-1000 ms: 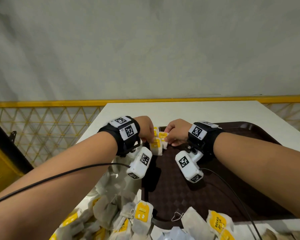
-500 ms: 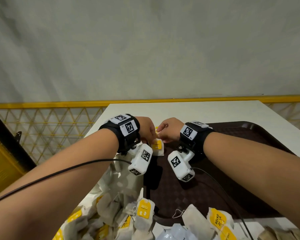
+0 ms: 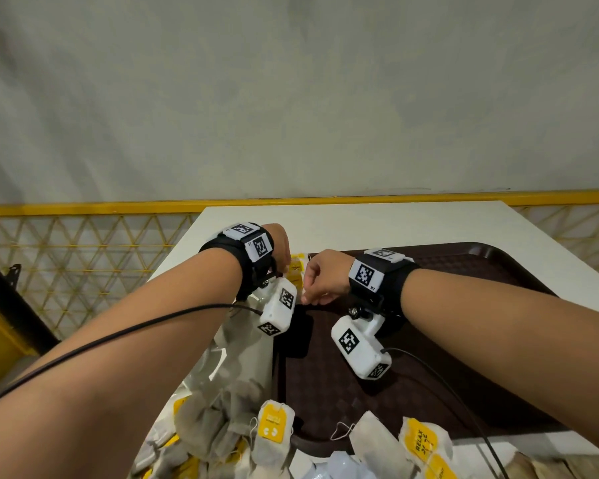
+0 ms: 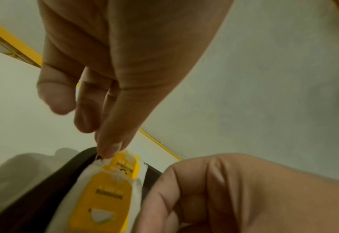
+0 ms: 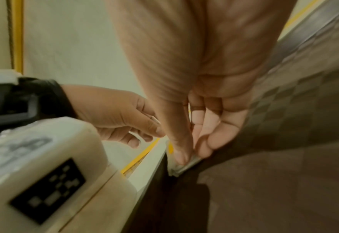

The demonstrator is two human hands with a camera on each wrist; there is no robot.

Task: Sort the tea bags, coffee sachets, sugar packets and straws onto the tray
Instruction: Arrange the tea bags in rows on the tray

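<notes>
- Placing tea bags (image 4: 106, 193) at the far left corner of the brown tray (image 3: 498, 267), just inside its rim: the tea-bag step looks to be in hand.
- Pinching the top edge of the small stack with the left hand (image 4: 112, 75), thumb and forefinger tips closed on the white paper beside the yellow tag.
- Gripping the near end of the same stack with the right hand (image 5: 194, 97), thumb pressing down against curled fingers (image 5: 206, 148) with the white edge caught between them.
- Squaring the bags against each other, by the look of it, both hands meeting close together over that corner.
- Lying loose on the white counter (image 3: 360, 223), at the near edge of the head view: a heap of unsorted tea bags (image 3: 270, 433), several overlapping the tray's near rim.
- Showing no coffee sachets, sugar packets or straws plainly; something pale and glossy sits at the bottom edge, too cut off to name.
- Judging the task as early: most of the tray floor bare, most bags not yet sorted.
- Calling next for a gentle release, so the stack stays neat and no tag string drags a bag along, then a reach back to the near heap for more.
- Watching for tangled strings in the heap, likely to lift several bags at once.
</notes>
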